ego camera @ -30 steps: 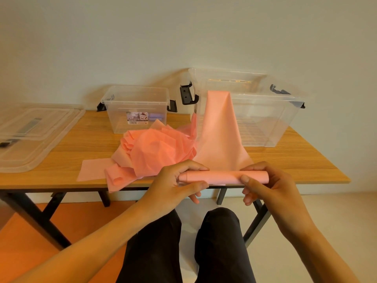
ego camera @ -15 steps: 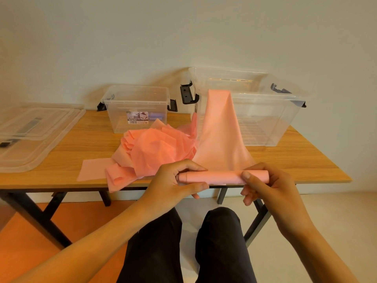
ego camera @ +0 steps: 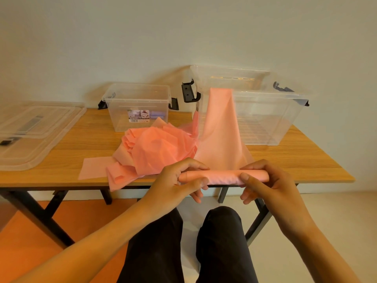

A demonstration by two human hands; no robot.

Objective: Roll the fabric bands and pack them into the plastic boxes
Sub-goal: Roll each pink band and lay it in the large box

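Both hands grip a pink fabric roll (ego camera: 223, 176) at the worktop's (ego camera: 81, 139) near edge. The left hand (ego camera: 177, 180) curls round its left end and the right hand (ego camera: 269, 184) pinches its right end. The roll's long axis runs left to right. Its unrolled tail (ego camera: 221, 127) climbs away, draped over the large plastic box (ego camera: 271, 119). Loose bands (ego camera: 161, 148) lie heaped before the small plastic box (ego camera: 138, 103).

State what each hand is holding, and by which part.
Both grip one pink fabric band by its rolled part: the left hand around the roll's left end, the right hand around its right end.
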